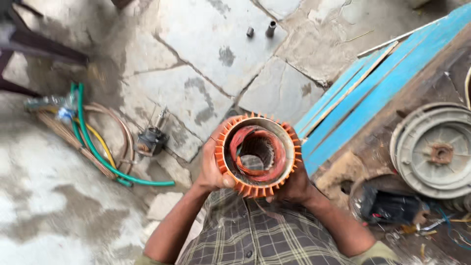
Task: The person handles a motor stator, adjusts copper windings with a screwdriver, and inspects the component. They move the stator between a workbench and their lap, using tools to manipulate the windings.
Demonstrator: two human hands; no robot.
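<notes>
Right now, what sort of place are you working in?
Likely an outdoor motor repair yard: both hands hold an orange finned motor stator over cracked stone paving, with a metal end cover and coiled wires nearby.

The right hand [294, 185] is mostly hidden behind the orange finned motor casing [257, 155]; the grey ribbed disc [434, 151] is cut off by the right edge; the two small metal cylinders [260, 30] are too small to identify.

The stator [257, 155] is held between the left hand [212, 167] and right hand [296, 184] — hoses [100, 147] lie left on the floor [206, 54], the pulley [434, 149] right, two sockets [261, 30] beyond.
</notes>
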